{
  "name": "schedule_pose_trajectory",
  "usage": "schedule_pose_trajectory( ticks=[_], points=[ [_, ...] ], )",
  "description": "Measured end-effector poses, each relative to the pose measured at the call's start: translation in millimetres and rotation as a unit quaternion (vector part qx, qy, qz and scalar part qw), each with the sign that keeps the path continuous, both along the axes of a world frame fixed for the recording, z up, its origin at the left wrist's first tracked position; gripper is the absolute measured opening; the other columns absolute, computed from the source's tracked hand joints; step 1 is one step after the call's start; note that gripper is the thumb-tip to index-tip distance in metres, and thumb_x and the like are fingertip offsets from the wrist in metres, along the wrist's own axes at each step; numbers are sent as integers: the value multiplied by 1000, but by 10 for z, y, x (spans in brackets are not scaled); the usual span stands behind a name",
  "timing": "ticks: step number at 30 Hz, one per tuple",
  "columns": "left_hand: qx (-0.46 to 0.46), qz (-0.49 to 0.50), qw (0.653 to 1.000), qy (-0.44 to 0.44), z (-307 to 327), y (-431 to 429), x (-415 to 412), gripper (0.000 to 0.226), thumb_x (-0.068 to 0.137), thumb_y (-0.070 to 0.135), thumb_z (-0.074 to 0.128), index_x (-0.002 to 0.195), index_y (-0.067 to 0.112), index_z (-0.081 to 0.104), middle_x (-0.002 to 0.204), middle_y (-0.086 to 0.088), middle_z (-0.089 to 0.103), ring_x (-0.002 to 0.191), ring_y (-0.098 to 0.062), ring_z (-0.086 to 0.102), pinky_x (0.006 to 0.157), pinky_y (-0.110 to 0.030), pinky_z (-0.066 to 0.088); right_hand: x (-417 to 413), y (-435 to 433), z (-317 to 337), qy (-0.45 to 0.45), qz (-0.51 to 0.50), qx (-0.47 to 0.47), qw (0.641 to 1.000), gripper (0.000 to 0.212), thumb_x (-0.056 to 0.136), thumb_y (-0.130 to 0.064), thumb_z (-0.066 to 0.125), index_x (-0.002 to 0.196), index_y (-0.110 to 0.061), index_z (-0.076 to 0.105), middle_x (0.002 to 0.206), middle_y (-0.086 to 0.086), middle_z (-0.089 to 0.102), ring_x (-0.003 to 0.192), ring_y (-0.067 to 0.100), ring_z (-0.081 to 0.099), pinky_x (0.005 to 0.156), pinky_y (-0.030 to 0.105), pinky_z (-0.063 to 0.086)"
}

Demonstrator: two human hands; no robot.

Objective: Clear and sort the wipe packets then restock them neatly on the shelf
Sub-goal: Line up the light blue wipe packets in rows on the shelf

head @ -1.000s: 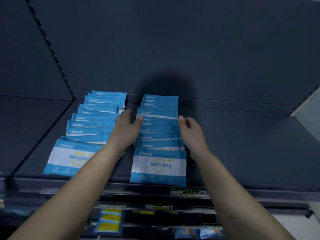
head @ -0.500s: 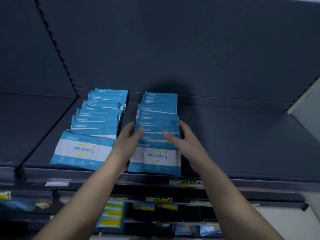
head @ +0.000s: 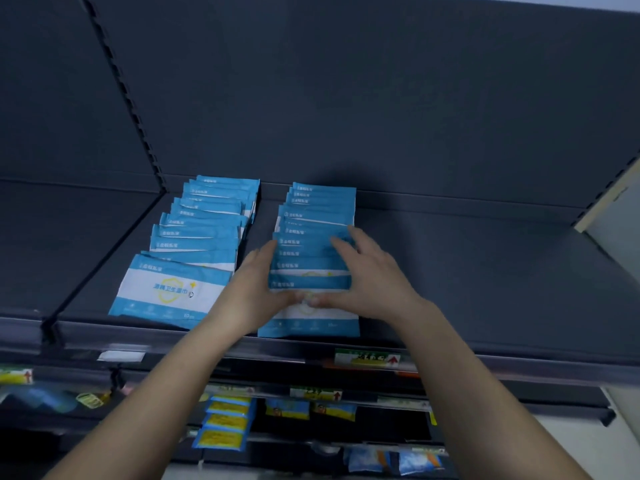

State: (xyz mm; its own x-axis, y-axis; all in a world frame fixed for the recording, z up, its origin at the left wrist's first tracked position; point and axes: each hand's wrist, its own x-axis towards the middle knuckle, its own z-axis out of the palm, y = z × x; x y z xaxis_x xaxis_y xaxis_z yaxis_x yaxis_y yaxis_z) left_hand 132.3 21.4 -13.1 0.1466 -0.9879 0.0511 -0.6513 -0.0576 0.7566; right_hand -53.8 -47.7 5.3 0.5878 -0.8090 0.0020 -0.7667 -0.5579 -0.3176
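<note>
Nearest, the left hand [head: 254, 289] and right hand [head: 375, 275] are pressed flat-fingered against the sides of the right row of wipe packets [head: 313, 249] on the shelf [head: 485, 271], thumbs meeting in front. Light, soft and slippery, the packets are judged best squeezed by their side edges.

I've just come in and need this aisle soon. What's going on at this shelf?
A person is squaring up wipe packets on a dark shelf. Both hands are on the right row. The left hand presses against its left edge and the right hand lies over its right side, with the thumbs close together at the front. The left row lies beside it, untouched. Yellow packets sit on a lower shelf.
</note>
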Motion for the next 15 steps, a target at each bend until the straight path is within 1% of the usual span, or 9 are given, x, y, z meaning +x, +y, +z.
schedule_pose_trajectory(
  ticks=[2,3,4,5,7,9,10,12,15],
  points=[
    [34,-19,999,-21,-6,-44,-23,81,90,34,63,153,24,14,157,8,16,144,-10,20,115,-28,25,131,-9,-17,11,26,-5,1000,98,80,-75,45,154,-24,7,161,2,-10,148,16,-9,120,39,1],
    [60,-27,997,-29,-17,-56,-39,81,93,36,57,154,23,6,160,9,0,146,-8,9,117,-29,22,172,-15,-44,21,31,10,999,90,86,-73,38,154,-25,5,161,2,-11,148,15,-11,119,38,-1],
    [76,-34,996,-34,-35,-66,-43,80,94,38,54,154,23,2,159,10,-10,146,-6,4,118,-30,22,194,-24,-77,28,28,28,999,82,90,-69,32,154,-25,5,162,1,-9,148,15,-9,120,38,0],
    [78,-37,996,-34,-49,-77,-43,81,94,38,54,154,23,1,159,10,-12,146,-5,2,118,-31,22,201,-37,-110,26,17,38,999,77,93,-67,27,154,-25,7,162,2,-4,148,16,-5,120,38,3],
    [61,-31,997,-23,-49,-98,-31,86,92,39,58,154,22,1,158,12,-7,145,-3,-2,119,-27,14,212,-78,-143,1,-17,10,1000,71,95,-63,23,154,-23,13,161,5,6,148,20,4,119,40,9],
    [69,-33,997,1,-28,-125,-16,93,88,42,63,154,24,0,156,14,0,145,-3,-3,116,-23,9,220,-120,-141,-9,-36,-8,999,70,96,-62,22,153,-22,16,161,6,8,148,20,4,119,40,9],
    [78,-39,996,14,-32,-152,2,95,86,46,64,154,26,2,156,15,4,146,-4,3,117,-26,11,225,-147,-133,-5,-31,5,999,69,97,-61,23,153,-22,17,161,5,8,148,19,3,119,40,8],
    [87,-44,995,35,8,-171,0,87,85,45,66,152,27,12,152,15,21,141,-6,23,115,-30,25,228,-193,-127,-9,-20,25,999,65,98,-58,26,152,-20,23,160,4,14,147,18,8,118,38,10],
    [58,-12,993,107,125,-225,-39,60,91,32,62,143,27,32,136,7,46,124,-11,48,101,-30,43,231,-283,-132,-63,-39,-26,997,59,99,-53,29,146,-18,35,155,5,28,144,19,21,117,42,20]
  ],
)
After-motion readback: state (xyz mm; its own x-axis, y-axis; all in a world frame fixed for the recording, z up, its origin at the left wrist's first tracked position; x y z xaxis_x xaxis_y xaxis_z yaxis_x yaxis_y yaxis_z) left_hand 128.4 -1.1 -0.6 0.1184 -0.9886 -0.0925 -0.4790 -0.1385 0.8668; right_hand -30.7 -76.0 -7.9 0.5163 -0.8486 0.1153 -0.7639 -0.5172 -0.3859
